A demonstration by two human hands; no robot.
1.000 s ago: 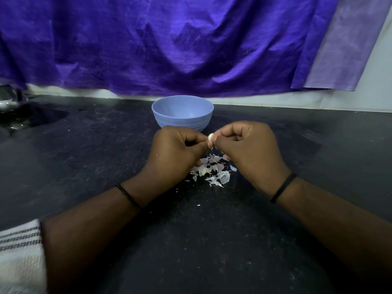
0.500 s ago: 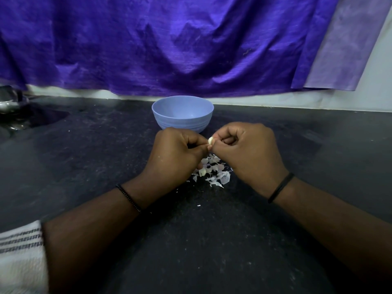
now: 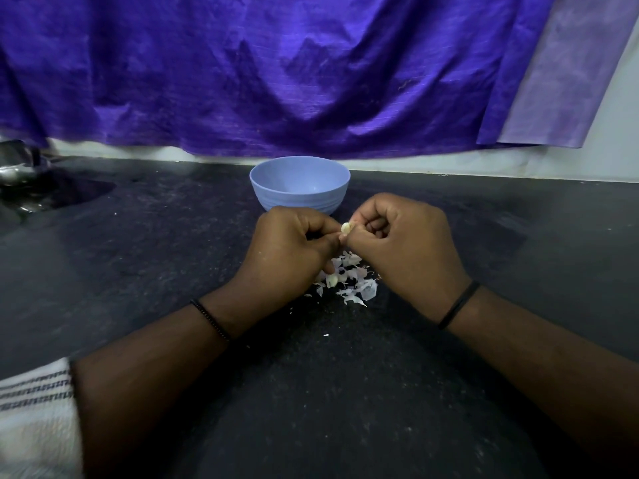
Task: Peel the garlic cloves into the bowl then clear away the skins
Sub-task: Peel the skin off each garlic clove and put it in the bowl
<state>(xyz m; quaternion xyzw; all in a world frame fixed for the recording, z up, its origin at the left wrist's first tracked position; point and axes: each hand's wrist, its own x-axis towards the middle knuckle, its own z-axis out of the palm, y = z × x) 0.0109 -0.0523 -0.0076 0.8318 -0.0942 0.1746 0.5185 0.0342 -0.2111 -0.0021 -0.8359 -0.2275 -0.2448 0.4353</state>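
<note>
A small pale clove (image 3: 345, 227) is pinched between the fingertips of both hands, held above the counter (image 3: 138, 271) just on the near side of the bowl (image 3: 300, 188). The left hand (image 3: 290, 250) is curled, its thumb and forefinger closed on the clove's left side; the right hand (image 3: 403, 248) is likewise curled, with thumb and forefinger closed on the clove's right side and the other fingers folded into the palm. The two hands are touching at the fingertips. Below and between them, a heap of thin white skins (image 3: 349, 281) is spread on the dark speckled counter, partly hidden by the left hand; a rounder pale piece (image 3: 332, 280) is seen at the heap's left edge, and whether it is a clove or a skin cannot be told. A few stray flecks are scattered nearer, one of them well apart from the heap. The blue bowl is set upright on the counter beyond the hands, near the far wall; what it holds cannot be seen past its rim. A dark band (image 3: 458, 304) is worn on the right wrist and a beaded one (image 3: 211, 321) on the left. A striped pale sleeve (image 3: 34, 409) is seen at the near left corner. A purple cloth (image 3: 276, 74) is hung across the far wall, and a shiny metal vessel (image 3: 15, 164) is seen at the far left.
</note>
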